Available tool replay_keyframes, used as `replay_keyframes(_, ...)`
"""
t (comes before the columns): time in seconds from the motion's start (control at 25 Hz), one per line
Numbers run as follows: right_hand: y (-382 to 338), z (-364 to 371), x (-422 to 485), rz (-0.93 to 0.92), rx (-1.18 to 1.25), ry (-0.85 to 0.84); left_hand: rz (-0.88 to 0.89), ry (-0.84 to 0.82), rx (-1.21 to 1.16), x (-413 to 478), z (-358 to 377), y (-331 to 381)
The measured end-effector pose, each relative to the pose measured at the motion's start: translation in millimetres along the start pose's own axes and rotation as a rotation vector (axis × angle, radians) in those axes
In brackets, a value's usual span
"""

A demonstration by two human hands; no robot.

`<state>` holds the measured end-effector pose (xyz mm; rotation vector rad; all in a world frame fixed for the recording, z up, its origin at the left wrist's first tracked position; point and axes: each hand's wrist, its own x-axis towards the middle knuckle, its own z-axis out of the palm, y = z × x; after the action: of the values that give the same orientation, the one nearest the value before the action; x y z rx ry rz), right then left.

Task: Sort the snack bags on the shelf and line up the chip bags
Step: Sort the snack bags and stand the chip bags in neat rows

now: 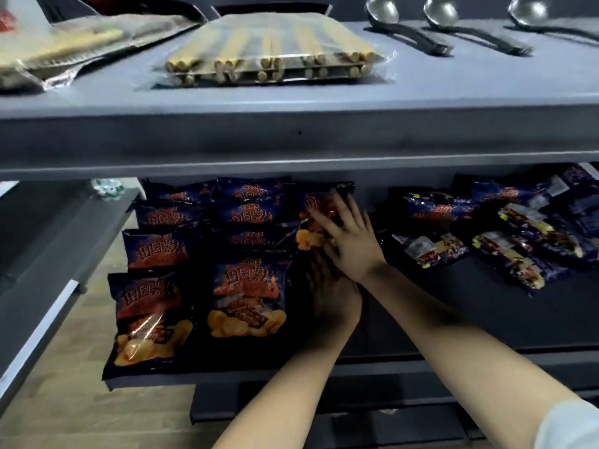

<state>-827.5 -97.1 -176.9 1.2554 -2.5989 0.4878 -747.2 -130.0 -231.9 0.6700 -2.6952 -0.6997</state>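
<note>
Dark blue chip bags with orange print lie on the lower shelf (453, 322) in two lined-up columns, one on the left (149, 306) and one in the middle (249, 293). A third chip bag (319, 205) lies to their right. My right hand (348, 241) lies flat on it with fingers spread. My left hand (334, 296) rests just below, in shadow, against the bag's lower part; its fingers are hard to make out. A loose heap of other snack bags (505, 231) sits at the right of the shelf.
The upper shelf (291, 131) overhangs the bags and carries packs of chopsticks (269, 56), another wrapped pack at the left (64, 47) and three metal ladles (408, 27). A grey shelf unit (48, 254) stands at the left over a wooden floor (81, 400).
</note>
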Motion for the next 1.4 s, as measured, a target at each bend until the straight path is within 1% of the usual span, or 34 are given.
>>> replay_keyframes(0.04,-1,-1,9,-0.005,-0.125,-0.117,0.005,-0.015,0.025,1,3,-2)
replay_keyframes(0.08,-1,1,16,0.034,-0.197,-0.219,0.013,-0.045,0.057,3,7,-4)
replay_keyframes(0.12,-1,6,19,0.087,-0.220,-0.290,0.017,-0.079,0.092,5,11,-7)
replay_keyframes(0.2,1,18,20,0.161,-0.180,-0.335,0.014,-0.158,0.171,8,17,-10)
replay_keyframes(0.28,5,24,18,0.177,-0.140,-0.308,0.022,-0.164,0.205,7,18,-9)
replay_keyframes(0.36,6,22,13,0.168,-0.113,-0.250,0.036,-0.097,0.194,3,14,-7)
replay_keyframes(0.44,5,20,6,0.185,-0.037,-0.149,0.047,-0.066,0.178,1,8,-5)
replay_keyframes(0.56,7,19,-9,0.300,0.212,0.053,0.070,-0.096,0.155,2,2,0)
replay_keyframes(0.6,8,19,-15,0.319,0.259,0.097,0.074,-0.097,0.150,2,1,0)
replay_keyframes(0.64,8,19,-19,0.311,0.263,0.108,0.079,-0.088,0.147,2,1,0)
replay_keyframes(0.76,12,21,-23,0.264,0.240,-0.034,0.083,-0.086,0.121,1,0,-1)
replay_keyframes(0.84,13,22,-23,0.263,0.255,-0.070,0.086,-0.099,0.120,1,0,-1)
replay_keyframes(1.04,12,26,-35,0.360,0.300,0.103,0.068,-0.125,0.224,2,-2,1)
replay_keyframes(1.08,11,24,-35,0.345,0.306,0.108,0.065,-0.109,0.220,2,-1,2)
replay_keyframes(1.16,5,10,-34,0.223,0.237,0.123,0.068,-0.042,0.168,1,-2,3)
replay_keyframes(1.24,4,-3,-33,0.026,0.086,0.226,0.151,0.099,0.119,-2,-4,3)
replay_keyframes(1.28,8,-9,-35,-0.048,0.047,0.248,0.214,0.175,0.122,-4,-4,4)
replay_keyframes(1.32,13,-15,-34,-0.071,0.049,0.246,0.264,0.234,0.128,-2,-6,6)
replay_keyframes(1.36,19,-22,-33,-0.063,0.054,0.225,0.293,0.267,0.121,2,-9,12)
replay_keyframes(1.4,29,-30,-35,-0.049,0.027,0.242,0.312,0.286,0.104,7,-11,24)
